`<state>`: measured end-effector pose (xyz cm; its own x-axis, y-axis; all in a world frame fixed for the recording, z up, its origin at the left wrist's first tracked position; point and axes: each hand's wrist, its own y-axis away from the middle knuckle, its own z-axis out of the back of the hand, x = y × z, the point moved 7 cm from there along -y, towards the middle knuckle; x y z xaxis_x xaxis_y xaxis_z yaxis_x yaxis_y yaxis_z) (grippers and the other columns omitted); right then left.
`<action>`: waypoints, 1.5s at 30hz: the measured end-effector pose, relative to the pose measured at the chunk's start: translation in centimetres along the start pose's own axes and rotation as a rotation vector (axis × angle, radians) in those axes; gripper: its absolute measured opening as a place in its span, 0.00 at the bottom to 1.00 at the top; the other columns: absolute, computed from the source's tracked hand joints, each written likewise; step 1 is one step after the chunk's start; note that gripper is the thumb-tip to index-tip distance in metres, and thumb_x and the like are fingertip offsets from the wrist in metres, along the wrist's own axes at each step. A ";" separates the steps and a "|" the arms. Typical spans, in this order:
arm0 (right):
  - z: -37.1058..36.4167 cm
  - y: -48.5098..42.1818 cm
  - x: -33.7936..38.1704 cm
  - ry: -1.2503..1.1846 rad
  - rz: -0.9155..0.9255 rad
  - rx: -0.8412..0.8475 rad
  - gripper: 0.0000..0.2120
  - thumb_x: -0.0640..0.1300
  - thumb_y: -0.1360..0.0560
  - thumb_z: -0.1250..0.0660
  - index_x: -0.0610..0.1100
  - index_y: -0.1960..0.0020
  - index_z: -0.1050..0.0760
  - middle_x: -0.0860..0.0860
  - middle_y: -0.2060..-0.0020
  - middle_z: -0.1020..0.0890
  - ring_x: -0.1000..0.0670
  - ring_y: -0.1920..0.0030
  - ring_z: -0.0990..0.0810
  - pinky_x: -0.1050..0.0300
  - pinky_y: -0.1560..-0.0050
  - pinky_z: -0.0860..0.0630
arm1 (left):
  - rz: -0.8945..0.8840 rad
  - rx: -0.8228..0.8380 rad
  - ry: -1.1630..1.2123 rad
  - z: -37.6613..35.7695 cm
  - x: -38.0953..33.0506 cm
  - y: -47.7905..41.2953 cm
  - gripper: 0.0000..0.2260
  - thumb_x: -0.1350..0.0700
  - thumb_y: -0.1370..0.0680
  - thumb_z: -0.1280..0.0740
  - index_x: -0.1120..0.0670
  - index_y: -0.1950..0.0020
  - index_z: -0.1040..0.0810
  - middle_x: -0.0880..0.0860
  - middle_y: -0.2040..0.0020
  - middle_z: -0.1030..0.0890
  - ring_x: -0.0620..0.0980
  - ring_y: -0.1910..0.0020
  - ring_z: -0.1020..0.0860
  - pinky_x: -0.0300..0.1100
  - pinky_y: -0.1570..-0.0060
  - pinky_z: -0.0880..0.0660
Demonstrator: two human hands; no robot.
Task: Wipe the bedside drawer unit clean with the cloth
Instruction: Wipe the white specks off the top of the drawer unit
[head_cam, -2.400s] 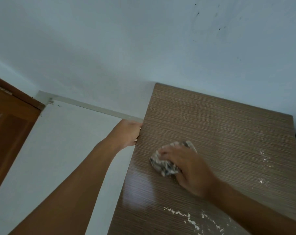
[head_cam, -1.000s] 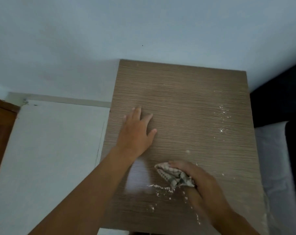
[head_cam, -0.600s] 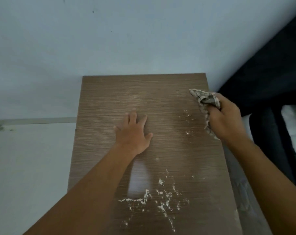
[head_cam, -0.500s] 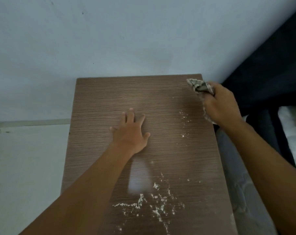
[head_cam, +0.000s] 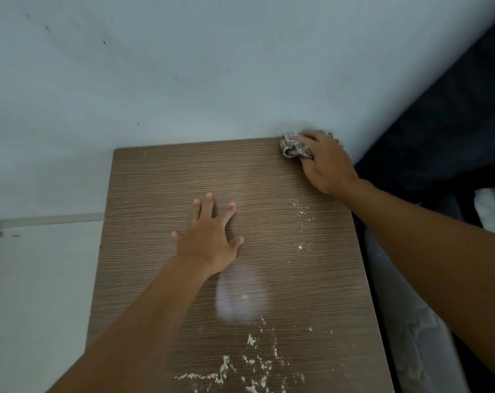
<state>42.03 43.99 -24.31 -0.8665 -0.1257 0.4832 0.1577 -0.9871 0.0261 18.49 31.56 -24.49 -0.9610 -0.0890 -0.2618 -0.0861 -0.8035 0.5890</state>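
The bedside drawer unit's brown wood-grain top (head_cam: 161,199) fills the middle of the view, seen from above. My right hand (head_cam: 325,163) presses a crumpled grey patterned cloth (head_cam: 293,147) onto the unit's far right corner, against the wall. Flat on the middle of the top lies my left hand (head_cam: 211,238), fingers spread, holding nothing. White crumbs (head_cam: 300,214) are scattered along the right side, and a denser patch of white debris (head_cam: 240,370) lies near the front edge.
A pale blue-grey wall (head_cam: 212,66) stands right behind the unit. White floor (head_cam: 36,279) with a skirting strip lies to the left. A dark headboard (head_cam: 445,131) and the bed's light bedding (head_cam: 411,321) close in on the right.
My right hand with the cloth has gone from the front of the top, up along the right edge, to the far right corner. My left hand has stayed flat at the middle.
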 end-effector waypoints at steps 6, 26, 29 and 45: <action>-2.0 4.0 2.4 -0.049 0.143 0.107 0.23 0.37 0.23 0.38 0.48 0.29 0.30 0.49 0.27 0.33 0.48 0.25 0.40 0.56 0.26 0.55 | -0.001 0.034 0.026 0.0 0.2 -0.1 0.31 0.43 0.21 0.36 0.38 0.22 0.48 0.48 0.20 0.62 0.51 0.22 0.65 0.72 0.31 0.49; -7.2 29.9 14.4 -0.333 0.195 0.173 0.25 0.43 0.32 0.36 0.54 0.35 0.26 0.59 0.32 0.27 0.58 0.29 0.33 0.52 0.30 0.35 | -0.046 0.086 0.005 0.1 0.6 -1.0 0.32 0.47 0.20 0.35 0.39 0.21 0.49 0.50 0.20 0.63 0.53 0.22 0.65 0.66 0.27 0.48; -3.5 27.1 14.1 -0.472 0.075 0.071 0.21 0.38 0.29 0.35 0.56 0.40 0.24 0.66 0.47 0.21 0.66 0.48 0.23 0.69 0.53 0.26 | -0.045 0.085 0.006 0.1 0.7 -1.0 0.32 0.47 0.21 0.35 0.39 0.21 0.49 0.50 0.20 0.63 0.53 0.22 0.65 0.66 0.27 0.48; 2.9 -0.8 14.2 -0.068 0.153 0.032 0.14 0.46 0.23 0.42 0.51 0.40 0.25 0.53 0.45 0.20 0.48 0.46 0.22 0.51 0.49 0.28 | -0.010 0.121 0.031 0.4 0.4 -0.1 0.30 0.48 0.19 0.37 0.38 0.22 0.49 0.48 0.21 0.66 0.51 0.23 0.67 0.70 0.31 0.49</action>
<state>30.94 43.26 -14.93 -0.7973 -0.2664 0.5417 0.3016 -0.9531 -0.0247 18.05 31.86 -24.37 -0.9516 -0.1005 -0.2906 -0.1287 -0.7280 0.6734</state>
